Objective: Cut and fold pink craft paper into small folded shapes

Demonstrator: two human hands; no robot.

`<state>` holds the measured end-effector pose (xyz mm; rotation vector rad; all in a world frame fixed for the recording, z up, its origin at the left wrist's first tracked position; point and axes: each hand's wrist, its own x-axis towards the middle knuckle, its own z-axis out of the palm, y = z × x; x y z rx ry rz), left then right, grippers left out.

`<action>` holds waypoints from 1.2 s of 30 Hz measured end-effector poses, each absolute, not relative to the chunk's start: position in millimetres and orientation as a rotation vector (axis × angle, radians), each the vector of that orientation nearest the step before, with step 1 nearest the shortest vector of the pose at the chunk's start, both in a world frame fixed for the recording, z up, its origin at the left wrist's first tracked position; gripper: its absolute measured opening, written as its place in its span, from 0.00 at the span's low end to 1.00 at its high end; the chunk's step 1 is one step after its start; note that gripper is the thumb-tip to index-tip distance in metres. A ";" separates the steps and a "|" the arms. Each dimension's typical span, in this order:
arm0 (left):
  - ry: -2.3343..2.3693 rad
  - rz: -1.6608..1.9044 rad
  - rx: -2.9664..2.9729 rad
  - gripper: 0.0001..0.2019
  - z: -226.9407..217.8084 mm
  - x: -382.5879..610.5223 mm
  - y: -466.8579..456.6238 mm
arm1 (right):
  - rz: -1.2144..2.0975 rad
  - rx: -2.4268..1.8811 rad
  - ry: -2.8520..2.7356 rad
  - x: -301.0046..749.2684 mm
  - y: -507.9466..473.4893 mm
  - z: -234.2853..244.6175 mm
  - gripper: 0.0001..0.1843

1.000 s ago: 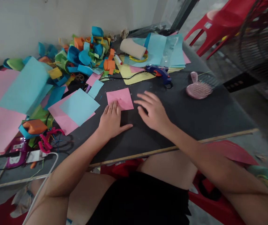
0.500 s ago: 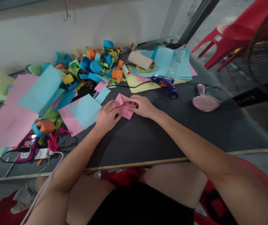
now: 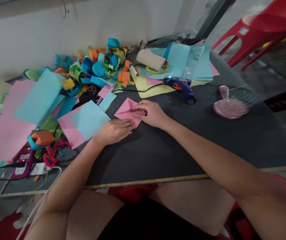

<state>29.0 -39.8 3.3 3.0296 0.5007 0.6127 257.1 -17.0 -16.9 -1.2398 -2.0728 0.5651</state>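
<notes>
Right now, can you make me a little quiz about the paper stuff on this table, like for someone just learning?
1. Multiple choice: what colour is the folded paper under both hands? A) green B) pink C) orange
2. True or false: the right hand is holding the blue glue gun.
3. Fill in: the pink hairbrush lies on the ____ side of the dark table, seen from the person.

Key:
1. B. The left hand presses flat on its near corner, and the right hand pinches a fold.
2. False. The glue gun lies apart, farther back on the table.
3. Right.
</notes>
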 end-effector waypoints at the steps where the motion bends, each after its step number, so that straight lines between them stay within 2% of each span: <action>1: 0.499 0.596 3.016 0.14 3.5 28.9 -39.8 | 0.562 -1.231 -2.072 257.6 -17.2 -17.5 0.12; 12: 0.723 0.485 3.003 0.16 5.3 35.2 -51.5 | 0.576 -1.304 -2.052 255.4 -18.4 -12.5 0.14; 20: 0.629 0.377 2.917 0.17 8.9 32.9 -47.1 | 0.558 -1.302 -2.040 256.9 -17.0 -14.3 0.13; 27: 0.654 0.384 2.878 0.18 11.0 34.3 -50.6 | 0.458 -1.290 -2.048 258.2 -17.9 -17.2 0.12; 30: 0.769 0.438 2.874 0.16 9.9 38.8 -54.7 | 0.360 -1.195 -2.095 257.9 -20.9 -19.5 0.09; 36: 0.793 0.458 2.875 0.16 6.0 44.0 -57.8 | 0.416 -1.097 -2.182 258.1 -22.0 -24.3 0.13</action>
